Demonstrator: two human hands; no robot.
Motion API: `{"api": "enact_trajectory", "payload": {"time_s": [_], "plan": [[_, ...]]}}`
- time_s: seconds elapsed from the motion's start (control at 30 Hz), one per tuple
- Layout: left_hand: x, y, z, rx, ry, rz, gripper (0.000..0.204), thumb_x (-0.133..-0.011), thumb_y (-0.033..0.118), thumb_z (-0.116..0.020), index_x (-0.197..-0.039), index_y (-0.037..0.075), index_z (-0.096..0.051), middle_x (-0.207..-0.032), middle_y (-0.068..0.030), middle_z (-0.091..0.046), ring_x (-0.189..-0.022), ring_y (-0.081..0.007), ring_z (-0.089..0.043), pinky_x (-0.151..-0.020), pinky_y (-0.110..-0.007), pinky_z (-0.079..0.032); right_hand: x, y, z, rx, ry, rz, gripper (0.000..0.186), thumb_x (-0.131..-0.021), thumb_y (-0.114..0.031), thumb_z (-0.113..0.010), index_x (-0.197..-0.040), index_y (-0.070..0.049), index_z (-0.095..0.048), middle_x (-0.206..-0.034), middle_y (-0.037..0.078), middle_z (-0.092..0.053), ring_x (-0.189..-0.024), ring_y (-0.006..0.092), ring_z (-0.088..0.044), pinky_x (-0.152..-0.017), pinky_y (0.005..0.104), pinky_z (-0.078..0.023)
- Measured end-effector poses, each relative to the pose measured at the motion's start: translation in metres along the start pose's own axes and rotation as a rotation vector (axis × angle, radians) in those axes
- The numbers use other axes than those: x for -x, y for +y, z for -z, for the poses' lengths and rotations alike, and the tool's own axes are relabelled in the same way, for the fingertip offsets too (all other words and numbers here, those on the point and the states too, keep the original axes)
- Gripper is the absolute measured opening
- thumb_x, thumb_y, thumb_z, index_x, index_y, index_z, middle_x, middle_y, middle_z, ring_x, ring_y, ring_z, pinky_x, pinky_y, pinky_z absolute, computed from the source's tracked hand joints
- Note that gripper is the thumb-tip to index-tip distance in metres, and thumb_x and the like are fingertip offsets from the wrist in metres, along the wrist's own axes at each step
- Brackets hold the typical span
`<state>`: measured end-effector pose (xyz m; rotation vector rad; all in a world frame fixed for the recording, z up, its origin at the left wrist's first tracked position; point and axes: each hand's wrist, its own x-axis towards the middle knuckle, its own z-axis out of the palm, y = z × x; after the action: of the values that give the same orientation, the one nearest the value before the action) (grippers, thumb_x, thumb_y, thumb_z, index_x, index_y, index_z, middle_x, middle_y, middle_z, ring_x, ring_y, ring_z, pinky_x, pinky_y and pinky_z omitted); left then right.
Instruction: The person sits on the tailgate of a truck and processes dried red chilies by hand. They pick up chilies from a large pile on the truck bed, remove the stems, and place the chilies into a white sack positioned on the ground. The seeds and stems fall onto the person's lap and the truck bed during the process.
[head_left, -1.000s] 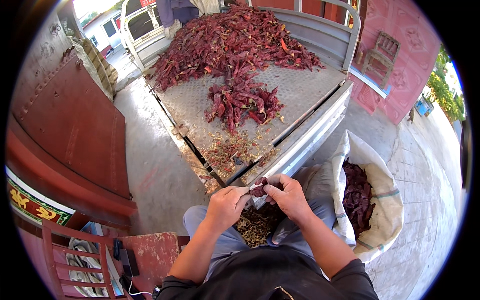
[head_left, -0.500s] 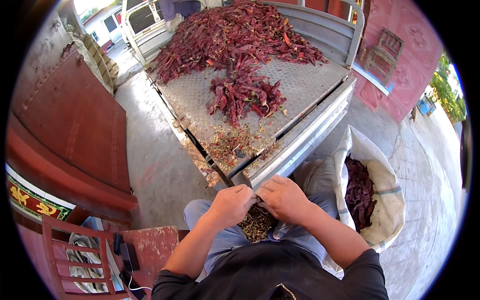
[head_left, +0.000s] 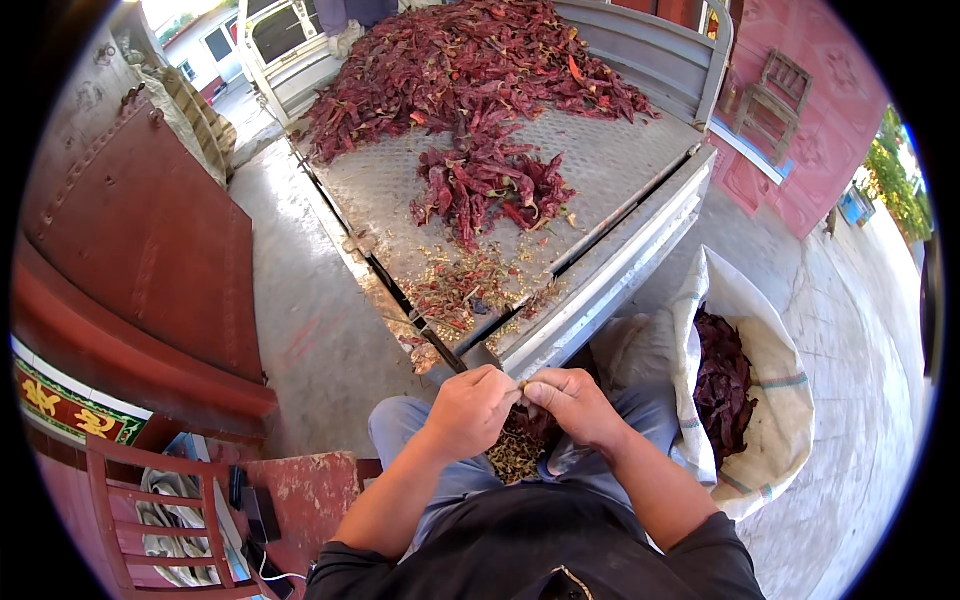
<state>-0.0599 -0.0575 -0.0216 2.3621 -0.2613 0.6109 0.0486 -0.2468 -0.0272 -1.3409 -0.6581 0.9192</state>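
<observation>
My left hand (head_left: 468, 410) and my right hand (head_left: 575, 402) meet over my lap, at the near corner of the truck bed (head_left: 620, 150). Both are closed, thumbs and fingers pinching at a small pale stem (head_left: 521, 388). Below them shows the dark red body of what looks like a dried chili pepper (head_left: 538, 422), mostly hidden by the fingers. Brown stems and scraps (head_left: 516, 452) lie between my thighs. A narrow grey metal piece (head_left: 482, 357) stands at the corner just beyond my left hand.
A large heap of dried red chili peppers (head_left: 470, 65) covers the far truck bed, with a smaller pile (head_left: 490, 190) nearer. Seeds and fragments (head_left: 465, 290) litter the corner. At my right stands a white woven sack (head_left: 780, 420) holding dark red chilies; at left, a red chair (head_left: 110, 520).
My right hand has turned, its thumb now showing on top, and its fingertips have drawn slightly away from the left hand's. A pale stem and dark red shape now show between them.
</observation>
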Motion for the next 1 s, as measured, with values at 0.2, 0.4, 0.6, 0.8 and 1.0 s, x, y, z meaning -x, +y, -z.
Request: {"api": "enact_trajectory", "payload": {"time_s": [0.2,0.4,0.6,0.8,1.0], "plan": [[0.009,0.005,-0.012,0.628,0.013,0.373,0.013,-0.103,0.010,-0.064,-0.094,0.002,-0.059,-0.080,-0.0043,-0.062,-0.072,-0.0126,-0.063,-0.065,-0.033,-0.052,0.003,0.018,-0.006,-0.576,-0.075,-0.047,0.033,-0.105,-0.032,-0.066,-0.091,-0.002,-0.069,-0.078,0.003,-0.064,-0.069,0.0120,-0.059,-0.065,0.0290,-0.050],[0.020,-0.003,-0.005,1.344,-0.264,0.516,0.019,-0.104,0.019,-0.064,-0.096,0.003,-0.058,-0.086,-0.0051,-0.065,-0.076,-0.0153,-0.065,-0.070,-0.028,-0.051,0.009,-0.017,0.017,-0.314,-0.338,-0.176,0.036,-0.103,-0.035,-0.068,-0.095,0.000,-0.072,-0.078,0.003,-0.066,-0.072,0.0114,-0.060,-0.065,0.0281,-0.050],[-0.006,-0.005,0.015,0.362,-0.241,0.195,0.024,-0.098,0.015,-0.073,-0.083,0.004,-0.058,-0.075,-0.0079,-0.062,-0.062,-0.0224,-0.061,-0.057,-0.038,-0.050,-0.007,-0.035,0.018,0.104,-0.209,-0.123,0.029,-0.106,-0.027,-0.064,-0.093,-0.002,-0.072,-0.079,0.001,-0.065,-0.072,0.0084,-0.058,-0.065,0.0270,-0.050],[-0.010,0.005,-0.011,-0.280,0.074,0.006,0.024,-0.087,0.013,-0.076,-0.076,0.009,-0.054,-0.070,-0.0079,-0.058,-0.064,-0.0313,-0.063,-0.058,-0.043,-0.049,-0.016,0.015,-0.002,-0.025,0.164,-0.013,0.031,-0.106,-0.025,-0.065,-0.087,0.000,-0.070,-0.080,0.002,-0.065,-0.069,0.0081,-0.058,-0.062,0.0286,-0.049],[0.024,0.011,-0.027,-0.378,-0.140,0.055,0.015,-0.089,0.019,-0.071,-0.084,0.010,-0.061,-0.077,-0.0058,-0.064,-0.072,-0.0291,-0.069,-0.064,-0.044,-0.052,-0.028,0.034,0.049,-0.281,0.645,0.000,0.029,-0.106,-0.018,-0.059,-0.083,0.000,-0.066,-0.074,0.004,-0.064,-0.062,0.0119,-0.058,-0.059,0.0281,-0.050]]}}
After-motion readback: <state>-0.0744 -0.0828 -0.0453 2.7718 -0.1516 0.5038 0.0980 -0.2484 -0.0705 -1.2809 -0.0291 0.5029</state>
